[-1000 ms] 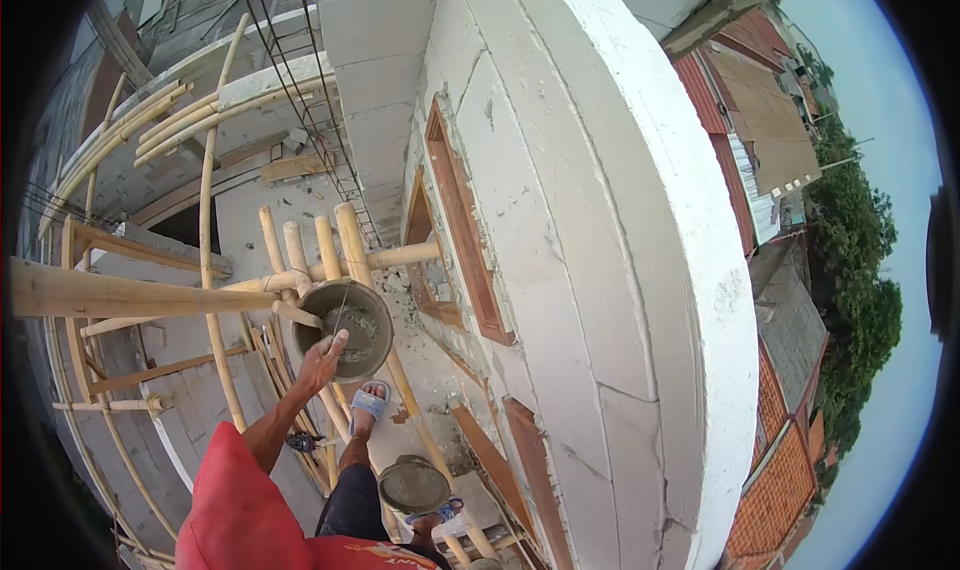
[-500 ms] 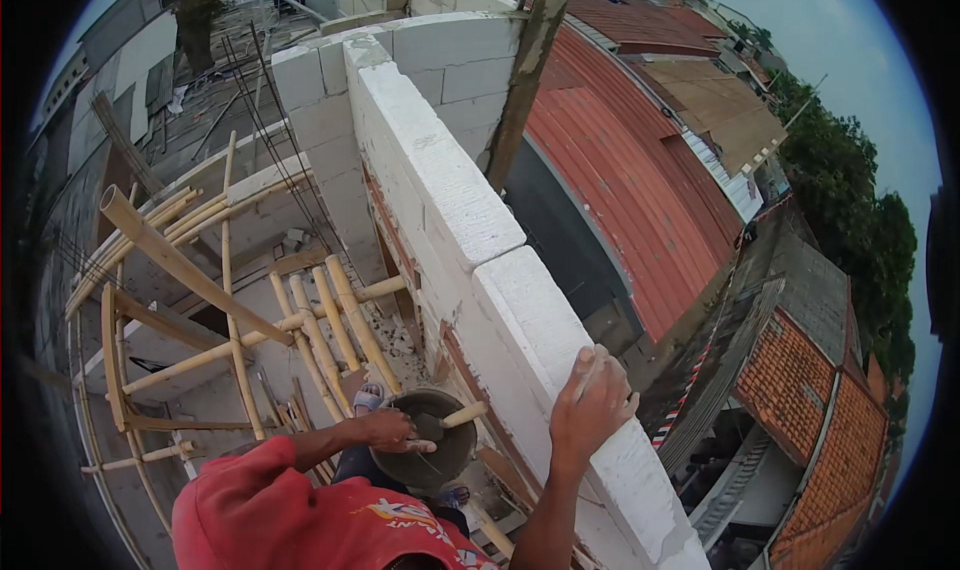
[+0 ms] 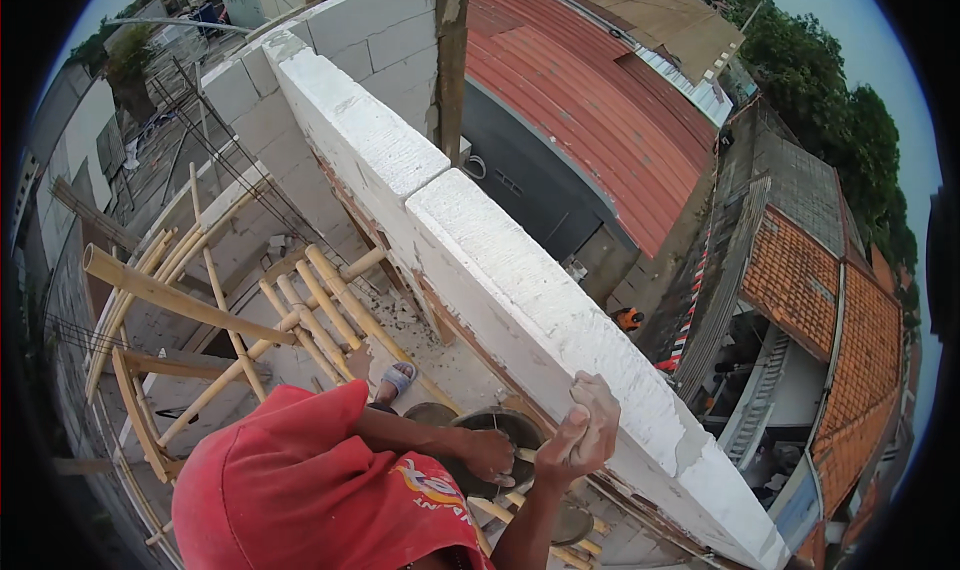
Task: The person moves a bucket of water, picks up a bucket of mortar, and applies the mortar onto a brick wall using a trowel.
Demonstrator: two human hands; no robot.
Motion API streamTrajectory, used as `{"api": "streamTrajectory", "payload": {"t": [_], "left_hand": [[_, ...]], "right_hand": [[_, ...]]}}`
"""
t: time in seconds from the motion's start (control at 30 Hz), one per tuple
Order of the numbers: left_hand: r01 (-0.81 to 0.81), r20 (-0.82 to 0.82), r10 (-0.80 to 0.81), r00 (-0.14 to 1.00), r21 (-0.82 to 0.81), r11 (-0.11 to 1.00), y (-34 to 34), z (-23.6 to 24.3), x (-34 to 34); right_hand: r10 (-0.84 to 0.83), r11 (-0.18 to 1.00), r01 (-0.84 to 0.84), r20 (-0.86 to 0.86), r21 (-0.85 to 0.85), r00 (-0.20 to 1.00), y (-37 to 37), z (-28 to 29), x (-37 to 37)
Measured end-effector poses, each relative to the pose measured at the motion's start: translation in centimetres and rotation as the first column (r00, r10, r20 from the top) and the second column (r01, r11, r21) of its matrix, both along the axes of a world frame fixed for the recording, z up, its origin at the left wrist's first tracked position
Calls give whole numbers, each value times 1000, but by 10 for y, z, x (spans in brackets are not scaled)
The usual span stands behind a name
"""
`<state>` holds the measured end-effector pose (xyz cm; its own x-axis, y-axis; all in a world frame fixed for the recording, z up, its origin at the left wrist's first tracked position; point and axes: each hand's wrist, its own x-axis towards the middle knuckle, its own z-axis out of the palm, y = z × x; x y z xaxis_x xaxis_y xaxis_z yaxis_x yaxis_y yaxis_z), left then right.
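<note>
A row of white lightweight concrete blocks (image 3: 540, 280) forms the top of a wall, running from far left to near right. My right hand (image 3: 580, 432), dusty with grey, is raised by its near side, fingers bent and pressed together with nothing showing in them. Whether it touches the wall, I cannot tell. My left hand (image 3: 488, 456) is lowered at a black bucket (image 3: 522, 426), fingers curled; what they grip is hidden. A thin line rises beside it, and a short pale stick (image 3: 525, 455) lies between the hands at the bucket.
Bamboo poles (image 3: 190, 295) make a scaffold on the left, beside thin steel rods (image 3: 225, 145). At my sandalled foot (image 3: 398, 378) are more poles. A wooden post (image 3: 451, 60) stands against the far wall. Beyond the blocks the ground drops to an alley and red roofs (image 3: 590, 100).
My right hand has come off the block top and curled closed. My left hand has moved right and lower with its fingers drawn in. The view has shifted along the wall.
</note>
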<state>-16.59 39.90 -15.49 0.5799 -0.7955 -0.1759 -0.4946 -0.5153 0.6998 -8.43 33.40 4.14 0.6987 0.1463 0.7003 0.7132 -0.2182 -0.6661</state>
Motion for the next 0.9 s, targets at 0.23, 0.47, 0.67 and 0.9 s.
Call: {"api": "streamTrajectory", "payload": {"t": [0.23,0.47,0.67,0.9], "left_hand": [[368,107,-380,919,109,923,-71,21,35],[363,126,-351,928,-95,927,-152,67,60],[107,-35,-118,992,-237,966,-241,73,63],[-566,-727,612,311,376,734,-228,-53,82]], "right_hand": [[-566,791,501,-732,-352,379,-159,-103,-168],[-317,871,476,-877,-120,361,-187,-119,-196],[-156,637,755,-932,157,326,-255,-123,-213],[105,450,809,-922,378,372,-317,-101,-197]]}}
